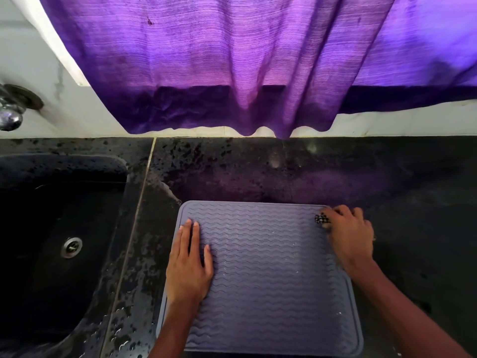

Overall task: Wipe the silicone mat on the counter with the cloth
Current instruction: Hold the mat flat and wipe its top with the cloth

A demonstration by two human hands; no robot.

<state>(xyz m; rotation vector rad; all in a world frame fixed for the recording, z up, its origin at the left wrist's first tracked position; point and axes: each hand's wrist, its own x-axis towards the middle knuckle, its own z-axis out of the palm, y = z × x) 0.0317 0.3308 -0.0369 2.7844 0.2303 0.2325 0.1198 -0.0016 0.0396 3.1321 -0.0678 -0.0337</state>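
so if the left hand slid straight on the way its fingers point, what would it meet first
The left hand lies flat on the silicone mat, fingers toward the wall. It would first cross the mat's raised far rim, then black counter; nothing else seems to stand before the wall.

Daylight glows through the thin purple fabric curtain [258, 60] beyond the blurred right hand [351, 236], tinting the dim black stone counter [322, 177] violet.
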